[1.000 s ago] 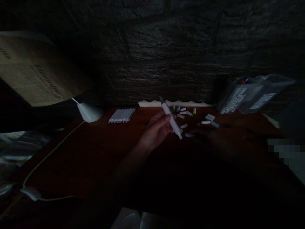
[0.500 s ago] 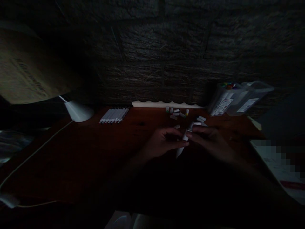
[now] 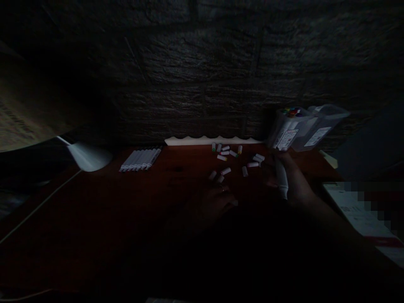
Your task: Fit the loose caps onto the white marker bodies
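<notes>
The scene is very dark. My right hand [image 3: 292, 181] is closed around a white marker [image 3: 280, 179] that stands nearly upright, just in front of a clear plastic box of markers [image 3: 288, 130]. My left hand [image 3: 214, 202] rests low on the reddish wooden table [image 3: 142, 198], dim, with fingers curled; whether it holds anything is hidden. Several loose marker caps [image 3: 235, 158] lie scattered on the table beyond both hands. A neat row of white markers [image 3: 140, 159] lies at the far left.
A white lamp head [image 3: 90, 155] with its cord sits at the left under a cardboard sheet [image 3: 28, 122]. A second clear box [image 3: 322, 128] stands by the dark stone wall. A white scalloped strip [image 3: 211, 140] runs along the wall. Papers [image 3: 362, 214] lie at the right.
The marker went from my left hand, through both hands together, into my right hand, which moved right toward the clear box. My left hand dropped to the table. The view shifted right.
</notes>
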